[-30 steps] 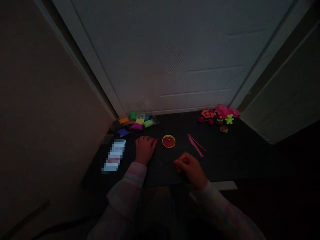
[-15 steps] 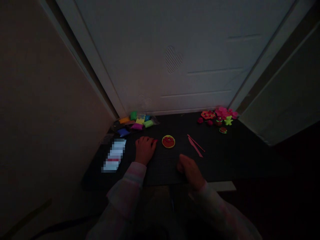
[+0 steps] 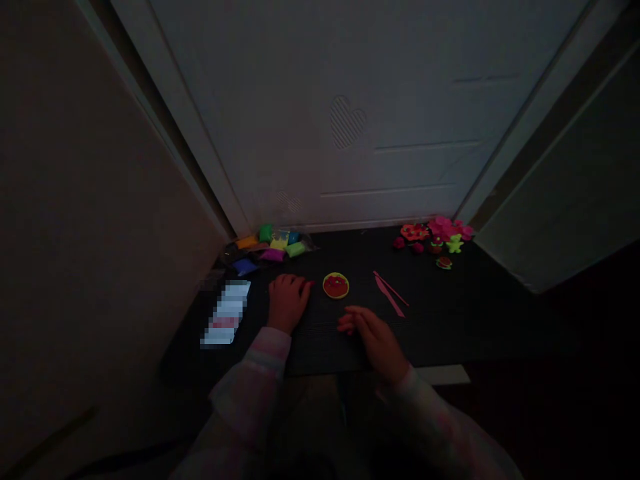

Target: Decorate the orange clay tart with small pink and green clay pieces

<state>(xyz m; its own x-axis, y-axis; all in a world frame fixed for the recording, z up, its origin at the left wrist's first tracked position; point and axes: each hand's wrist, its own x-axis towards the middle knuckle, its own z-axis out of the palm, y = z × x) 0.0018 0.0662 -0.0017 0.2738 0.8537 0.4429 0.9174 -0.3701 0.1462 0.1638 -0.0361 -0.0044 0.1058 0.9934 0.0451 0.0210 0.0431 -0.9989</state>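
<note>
Against the foot of a white door (image 3: pixel 300 120), I have a dark table (image 3: pixel 475 327) in dim light, the door closing off its far side. At the back left lie coloured packets (image 3: pixel 273 255) with clear plastic about them. At the back right is a group of small pieces: a pink mass (image 3: pixel 450 228), a flat orange-red piece (image 3: pixel 415 231), a yellow-green figure (image 3: pixel 455 244). Both groups sit apart from the hands.

My left hand (image 3: pixel 287 301) lies palm down, fingers bent toward the tabletop; my right hand (image 3: pixel 375 337) hangs nearer me, fingers loosely curled. I can't tell whether the right has hold of anything. Beside the left hand is a bright slab (image 3: pixel 226 317), its surface pixelated, hemming that side in. Right of centre, a pink knife-like tool (image 3: pixel 389 297) and a thin pink stick (image 3: pixel 392 289) make a narrow V, which I'd steer the right hand around.

The round yellow-rimmed disc (image 3: pixel 335 286) rests between and slightly beyond the hands, with red bits on its brown top. I judge it light, soft and easily dented, so I'd take it low by opposite edges, or slide it, keeping fingers off the top.

Smallest is a red piece (image 3: pixel 309 284) at the left hand's thumb side, near the disc. Whether it is pinched or merely touched, I can't say; it looks soft enough that I'd use only light fingertip pressure.
</note>
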